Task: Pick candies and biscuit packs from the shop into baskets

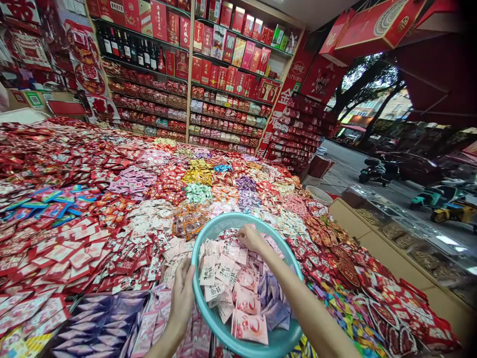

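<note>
Left grip (181, 288) upright, right grip (252, 238) farther forward with curled fingers (244, 232), forearms (298, 293) bare.

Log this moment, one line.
left hand: at rim of round teal plastic basket; right hand: inside basket; contents: white, pink, purple flat sachets

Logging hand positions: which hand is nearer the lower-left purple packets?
Left. The left hand, at the left rim of the basket, is right of the purple packets; the right hand is farther, inside the basket.

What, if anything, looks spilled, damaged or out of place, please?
Nothing stands out: the pink packets in the teal basket lie within its rim, and the heaps around it are grouped mostly by kind. Many wrappers are too small to check for tears.
</note>
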`<state>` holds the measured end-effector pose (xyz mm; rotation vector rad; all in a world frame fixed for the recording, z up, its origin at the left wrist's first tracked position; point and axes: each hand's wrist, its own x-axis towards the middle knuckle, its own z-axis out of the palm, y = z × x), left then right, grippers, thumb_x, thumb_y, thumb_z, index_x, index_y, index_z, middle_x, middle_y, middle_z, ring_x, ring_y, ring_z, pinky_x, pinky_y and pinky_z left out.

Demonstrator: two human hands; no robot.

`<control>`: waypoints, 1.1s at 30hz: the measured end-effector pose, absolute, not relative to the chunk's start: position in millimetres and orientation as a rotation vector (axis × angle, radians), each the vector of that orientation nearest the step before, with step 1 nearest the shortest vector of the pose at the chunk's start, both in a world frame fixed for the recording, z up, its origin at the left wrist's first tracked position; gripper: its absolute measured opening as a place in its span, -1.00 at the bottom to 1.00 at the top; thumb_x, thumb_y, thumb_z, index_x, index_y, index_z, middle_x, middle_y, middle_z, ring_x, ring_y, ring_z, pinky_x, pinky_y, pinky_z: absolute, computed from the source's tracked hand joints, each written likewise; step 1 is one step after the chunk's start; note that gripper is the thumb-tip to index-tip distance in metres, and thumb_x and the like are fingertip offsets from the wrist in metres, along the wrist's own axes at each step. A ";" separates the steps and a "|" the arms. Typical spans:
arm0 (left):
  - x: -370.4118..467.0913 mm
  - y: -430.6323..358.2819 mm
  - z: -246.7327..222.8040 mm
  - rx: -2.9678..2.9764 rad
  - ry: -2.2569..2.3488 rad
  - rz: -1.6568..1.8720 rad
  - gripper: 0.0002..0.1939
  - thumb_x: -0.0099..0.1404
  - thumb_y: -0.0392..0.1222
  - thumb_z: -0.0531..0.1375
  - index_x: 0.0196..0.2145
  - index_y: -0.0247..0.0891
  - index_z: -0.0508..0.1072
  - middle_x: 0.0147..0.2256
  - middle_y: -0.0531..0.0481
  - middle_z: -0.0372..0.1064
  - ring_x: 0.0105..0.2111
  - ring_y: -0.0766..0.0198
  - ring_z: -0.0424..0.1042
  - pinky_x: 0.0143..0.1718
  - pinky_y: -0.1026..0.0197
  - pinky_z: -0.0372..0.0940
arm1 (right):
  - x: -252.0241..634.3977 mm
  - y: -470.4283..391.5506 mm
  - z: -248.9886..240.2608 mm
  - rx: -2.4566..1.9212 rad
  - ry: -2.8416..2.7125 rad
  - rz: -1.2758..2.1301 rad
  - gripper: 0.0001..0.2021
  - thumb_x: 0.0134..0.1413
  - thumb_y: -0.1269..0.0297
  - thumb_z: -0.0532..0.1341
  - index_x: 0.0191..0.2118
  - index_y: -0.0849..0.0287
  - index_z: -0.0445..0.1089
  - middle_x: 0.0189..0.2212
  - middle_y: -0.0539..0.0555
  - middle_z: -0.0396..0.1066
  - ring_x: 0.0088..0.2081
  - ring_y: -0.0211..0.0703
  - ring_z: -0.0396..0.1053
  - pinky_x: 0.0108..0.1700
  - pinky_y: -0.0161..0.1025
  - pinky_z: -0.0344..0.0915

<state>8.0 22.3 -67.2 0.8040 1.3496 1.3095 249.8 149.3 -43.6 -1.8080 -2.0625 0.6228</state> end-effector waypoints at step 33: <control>-27.8 29.3 -83.2 0.695 1.368 1.577 -0.59 0.14 0.09 0.12 -0.12 -0.18 0.30 -0.04 -0.11 0.30 0.01 0.06 0.28 -0.04 -0.02 0.24 | 352.8 97.3 -34.4 -1.955 -1.184 0.587 -0.76 0.15 0.16 0.11 -0.33 0.27 0.33 -0.45 -0.02 0.37 -0.46 -0.30 0.35 -0.39 -0.26 0.32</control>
